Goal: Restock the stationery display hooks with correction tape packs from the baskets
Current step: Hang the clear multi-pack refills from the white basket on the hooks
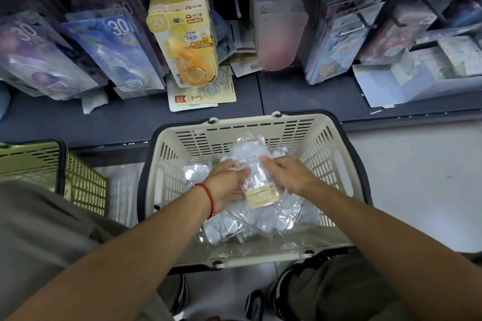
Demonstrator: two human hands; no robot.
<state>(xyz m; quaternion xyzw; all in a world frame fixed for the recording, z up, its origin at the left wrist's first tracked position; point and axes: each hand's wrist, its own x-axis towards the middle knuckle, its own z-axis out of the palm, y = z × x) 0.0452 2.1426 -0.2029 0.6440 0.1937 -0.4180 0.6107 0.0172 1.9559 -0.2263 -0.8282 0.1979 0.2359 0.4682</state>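
A cream plastic basket (pixel 323 143) stands on the floor in front of me, filled with clear plastic bags of white correction tape packs (pixel 227 229). Both my hands reach into it. My left hand (pixel 227 185), with a red string at the wrist, grips the left side of one clear bag (pixel 257 164) that bears a yellowish label. My right hand (pixel 289 174) holds the same bag from the right. Above, display hooks carry yellow correction tape packs (pixel 187 44) and blue and purple packs (pixel 114 49).
A green basket (pixel 78 180) stands at the left, close to my knee. A dark low shelf (pixel 300 96) under the hooks holds loose packs and white boxes (pixel 417 78). One bare hook (pixel 347 32) shows at the right. Light floor lies to the right.
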